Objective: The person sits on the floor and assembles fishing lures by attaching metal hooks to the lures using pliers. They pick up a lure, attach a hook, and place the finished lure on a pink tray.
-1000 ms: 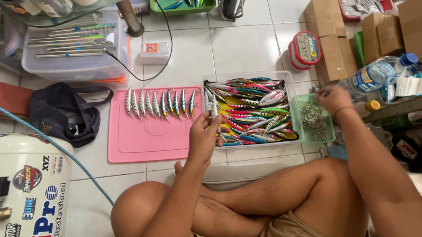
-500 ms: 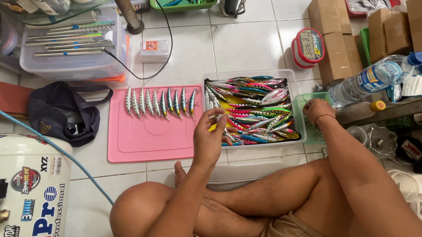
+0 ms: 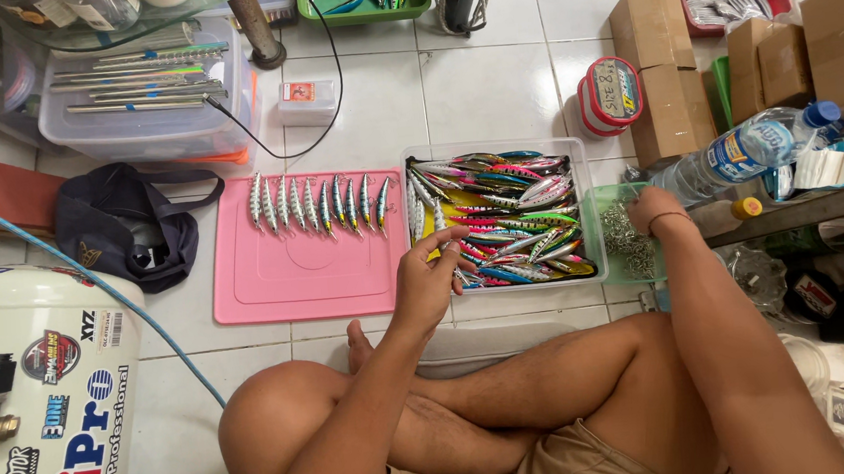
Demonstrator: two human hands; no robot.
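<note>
So far nine or so finished lures (image 3: 317, 203) lie in a row on the pink mat's (image 3: 285, 278) far edge; many remain in the clear bin (image 3: 588, 204), right. Left hand (image 3: 430, 278) seemingly pinches one lure; right hand (image 3: 653, 211) reaches into the green tub (image 3: 614, 274), fingers hidden.

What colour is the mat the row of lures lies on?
Pink; the mat shows plainly in the head view.

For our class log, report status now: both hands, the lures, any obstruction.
Left hand over clear plastic box of colourful fishing lures, grip unclear. Right hand in small green tray of metal hooks. Pink mat holds lure row. Nothing obstructing.
</note>
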